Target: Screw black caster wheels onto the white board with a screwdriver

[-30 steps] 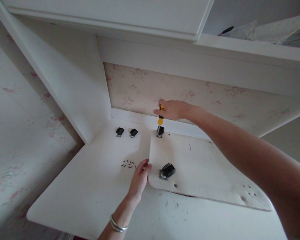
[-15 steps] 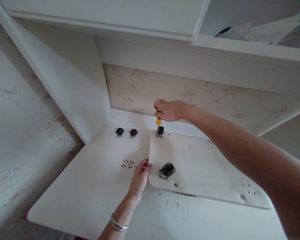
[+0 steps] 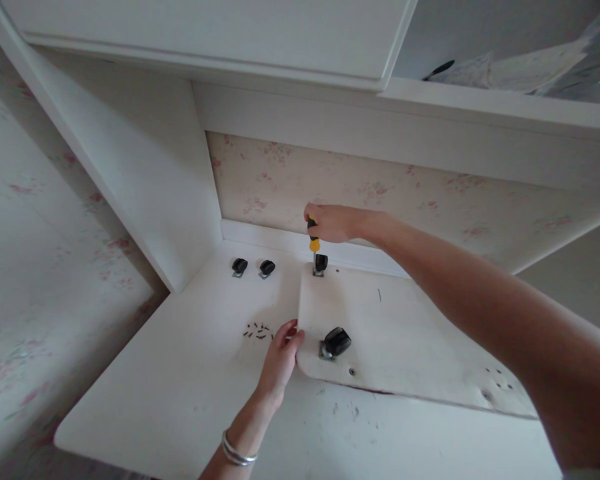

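Observation:
My right hand (image 3: 334, 224) is closed around the yellow and black handle of a screwdriver (image 3: 315, 245). The shaft points down at the metal plate of a black caster wheel (image 3: 322, 262), at the back left corner of a white board (image 3: 410, 340). With fingers wrapped round the board's left edge, my left hand (image 3: 280, 357) grips it. A second caster wheel (image 3: 337, 341) stands near the board's front left corner. Left of the board lie two more caster wheels, a left one (image 3: 239, 266) and a right one (image 3: 267, 267). Several small screws (image 3: 258, 331) are scattered beside my left hand.
The board lies on a white desktop (image 3: 145, 400). A white side panel (image 3: 145, 153) rises at the left, and a cabinet (image 3: 205, 33) overhangs the back. Flowered wallpaper (image 3: 280, 173) shows behind. Plastic-wrapped items (image 3: 530, 67) sit on an upper right shelf.
My right hand has shifted slightly left, and the screwdriver handle has turned and now leans a little more to the left. My left hand keeps its place on the board's edge.

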`<state>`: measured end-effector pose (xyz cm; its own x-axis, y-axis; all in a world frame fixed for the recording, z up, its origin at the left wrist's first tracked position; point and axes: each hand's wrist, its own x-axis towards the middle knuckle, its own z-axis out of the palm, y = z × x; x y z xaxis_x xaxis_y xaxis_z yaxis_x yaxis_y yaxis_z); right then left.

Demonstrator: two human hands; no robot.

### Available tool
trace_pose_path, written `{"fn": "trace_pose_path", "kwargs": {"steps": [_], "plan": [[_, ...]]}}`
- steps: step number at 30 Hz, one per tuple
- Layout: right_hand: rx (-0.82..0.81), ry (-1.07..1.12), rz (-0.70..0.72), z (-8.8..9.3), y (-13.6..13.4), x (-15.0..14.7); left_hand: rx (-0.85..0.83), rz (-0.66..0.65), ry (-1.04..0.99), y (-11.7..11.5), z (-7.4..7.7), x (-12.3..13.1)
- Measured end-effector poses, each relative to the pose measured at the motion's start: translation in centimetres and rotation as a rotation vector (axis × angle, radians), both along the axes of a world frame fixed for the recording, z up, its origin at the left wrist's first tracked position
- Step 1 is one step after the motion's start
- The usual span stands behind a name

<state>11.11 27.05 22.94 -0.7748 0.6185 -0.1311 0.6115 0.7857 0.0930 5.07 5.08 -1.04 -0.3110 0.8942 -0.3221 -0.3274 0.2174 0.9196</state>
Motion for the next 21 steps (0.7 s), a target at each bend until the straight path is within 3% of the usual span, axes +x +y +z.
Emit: {"fn": "trace_pose_path", "kwargs": {"steps": [14, 19, 21], "plan": [[0.116, -0.056, -0.087, 0.2, 0.04, 0.31, -0.011, 0.018, -0.014, 0.21, 0.16, 0.07], [0.02, -0.011, 0.022, -0.35, 0.01, 0.54, -0.013, 0.004, -0.008, 0.14, 0.09, 0.0], [0.052, -0.034, 0.018, -0.21, -0.1, 0.47, -0.022, -0.003, -0.009, 0.07, 0.24, -0.01]]}}
